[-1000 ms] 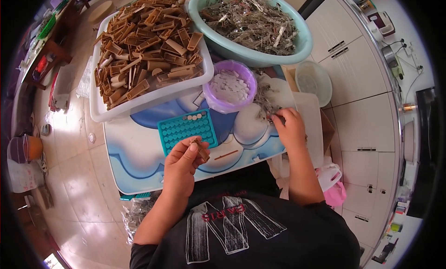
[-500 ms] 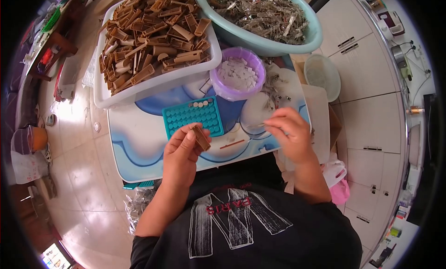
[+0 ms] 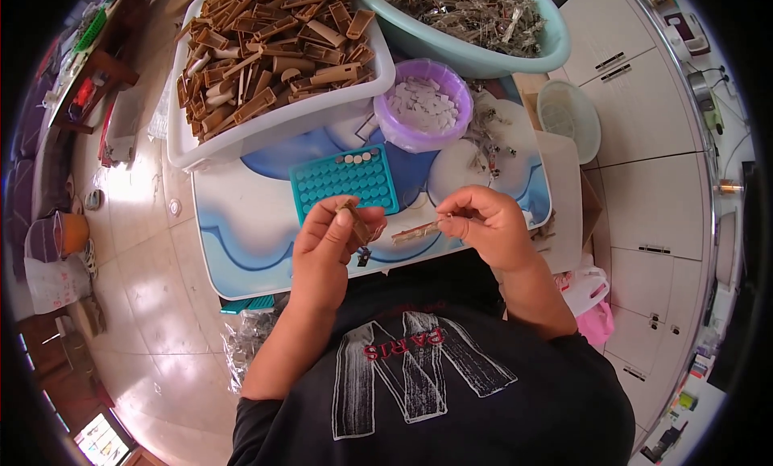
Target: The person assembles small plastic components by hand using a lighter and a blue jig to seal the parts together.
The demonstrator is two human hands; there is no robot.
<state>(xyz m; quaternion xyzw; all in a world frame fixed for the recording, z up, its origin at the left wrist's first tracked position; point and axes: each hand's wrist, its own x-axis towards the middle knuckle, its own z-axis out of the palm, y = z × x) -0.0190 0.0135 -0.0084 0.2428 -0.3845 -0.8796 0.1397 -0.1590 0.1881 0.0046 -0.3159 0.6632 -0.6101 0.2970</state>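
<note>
So we've got a hollow brown piece (image 3: 356, 224) in our left hand (image 3: 322, 247), thumb and fingers clamped on it, and a small black bit (image 3: 364, 257) hanging just below. Our right hand (image 3: 489, 231) has its fingertips pinched together on one end of a thin, clear-looking strip (image 3: 414, 233), which points at the brown piece but doesn't touch it. Both are held over the near side of the worktop (image 3: 258, 212). Right behind our left hand sits the teal tray (image 3: 345, 189), a few pale discs in its back row; beyond that, the purple-lined bowl (image 3: 419, 141) of white bits.
</note>
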